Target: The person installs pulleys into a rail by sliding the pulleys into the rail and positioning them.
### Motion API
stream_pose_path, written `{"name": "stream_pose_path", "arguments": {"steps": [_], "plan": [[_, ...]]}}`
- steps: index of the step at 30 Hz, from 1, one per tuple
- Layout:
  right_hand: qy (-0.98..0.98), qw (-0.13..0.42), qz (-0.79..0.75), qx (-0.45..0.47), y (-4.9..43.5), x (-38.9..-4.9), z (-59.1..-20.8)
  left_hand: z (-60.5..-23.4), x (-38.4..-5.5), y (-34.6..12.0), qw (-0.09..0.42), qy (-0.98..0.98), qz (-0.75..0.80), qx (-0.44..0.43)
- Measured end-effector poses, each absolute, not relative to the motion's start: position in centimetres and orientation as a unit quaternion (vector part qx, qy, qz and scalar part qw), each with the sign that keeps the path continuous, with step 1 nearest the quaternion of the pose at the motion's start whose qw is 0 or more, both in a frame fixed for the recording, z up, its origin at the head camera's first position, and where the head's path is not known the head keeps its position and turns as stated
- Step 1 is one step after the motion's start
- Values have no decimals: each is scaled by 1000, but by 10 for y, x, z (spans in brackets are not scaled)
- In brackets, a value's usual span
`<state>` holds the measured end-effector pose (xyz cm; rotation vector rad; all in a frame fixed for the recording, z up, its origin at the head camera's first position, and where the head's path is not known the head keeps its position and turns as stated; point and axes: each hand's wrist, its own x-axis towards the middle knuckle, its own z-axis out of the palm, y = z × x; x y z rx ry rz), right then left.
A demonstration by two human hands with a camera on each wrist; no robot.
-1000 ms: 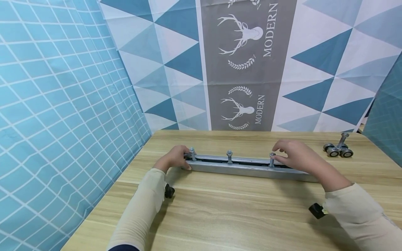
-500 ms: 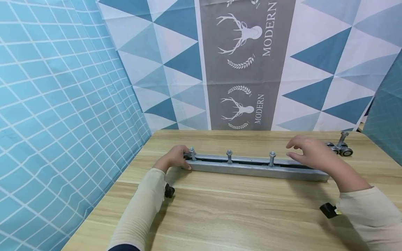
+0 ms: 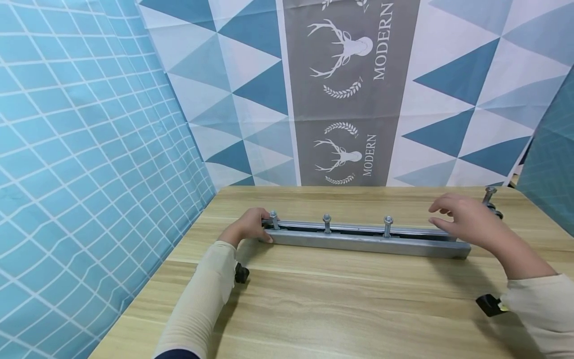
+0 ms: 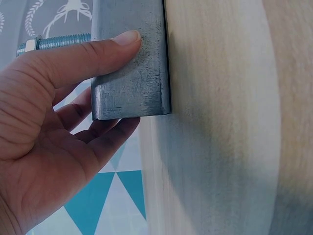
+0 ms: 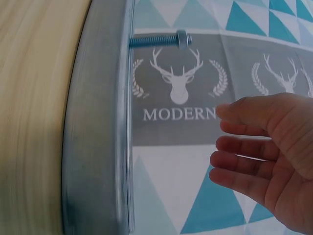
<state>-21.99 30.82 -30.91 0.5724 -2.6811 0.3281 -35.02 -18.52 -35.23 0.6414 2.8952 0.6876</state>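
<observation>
A grey metal rail (image 3: 358,243) with an open slot along its top lies across the table. Three bolts with nuts stand up out of the slot: a left one (image 3: 274,220), a middle one (image 3: 327,224) and a right one (image 3: 387,227). My left hand (image 3: 249,225) grips the rail's left end; in the left wrist view its thumb presses the front face (image 4: 129,93) and fingers curl behind. Over the rail's right end hovers my right hand (image 3: 471,223), fingers loosely bent, holding nothing. Behind it a roller trolley's bolt (image 3: 490,195) shows; its wheels are mostly hidden.
The wooden table (image 3: 314,304) extends in front of the rail. A patterned cloth (image 3: 341,99) hangs behind the table's back edge, and a blue checked curtain (image 3: 89,149) runs along the left side. A black device (image 3: 491,304) sits at the right sleeve.
My right hand has let go of the right bolt and moved right, past the rail's slot toward the roller trolley, covering most of it. The left hand and rail stay in place.
</observation>
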Motion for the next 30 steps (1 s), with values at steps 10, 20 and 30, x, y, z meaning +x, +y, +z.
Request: {"name": "stream_pose_path", "arguments": {"steps": [10,20,30], "plan": [[-955,200,125,182,338,-225,-322,-352,-348,-184,45,951,225,207],[-963,186,115,156,364,-236,-328,-352,-350,-185,44,948,229,215],[-966,190,107,140,382,-246,-328,-353,-351,-186,48,945,238,221]]}}
